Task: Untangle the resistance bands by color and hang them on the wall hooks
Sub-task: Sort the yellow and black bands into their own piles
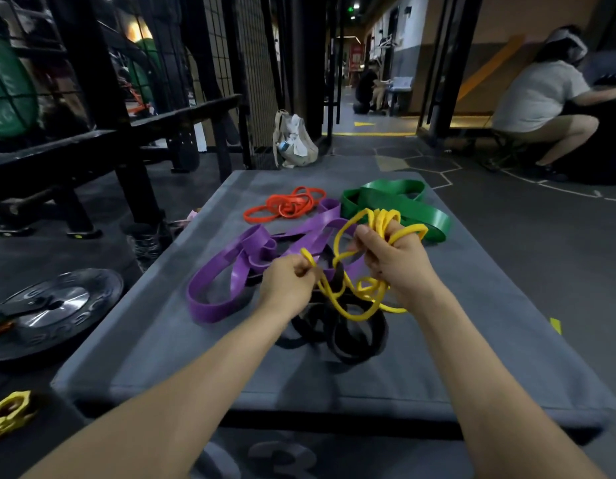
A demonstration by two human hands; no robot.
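A thin yellow band (363, 307) is looped in a tangle above the grey padded box (161, 340). My right hand (391, 262) is shut on a bunch of its loops, some wound over the fingers. My left hand (289, 281) pinches one yellow strand a little to the left. Under them lies a wide black band (355, 340) in coils. A wide purple band (230, 271) sprawls to the left of my hands. The orange band (289, 203) lies coiled at the far side, and the wide green band (399, 203) sits at the far right. No wall hooks are in view.
A weight plate (50, 305) lies on the floor at left, with a yellow collar (9, 414) near the bottom left corner. A black rack (92, 140) stands at back left, a beige bag (294, 141) behind the box. A person crouches at back right (548, 98).
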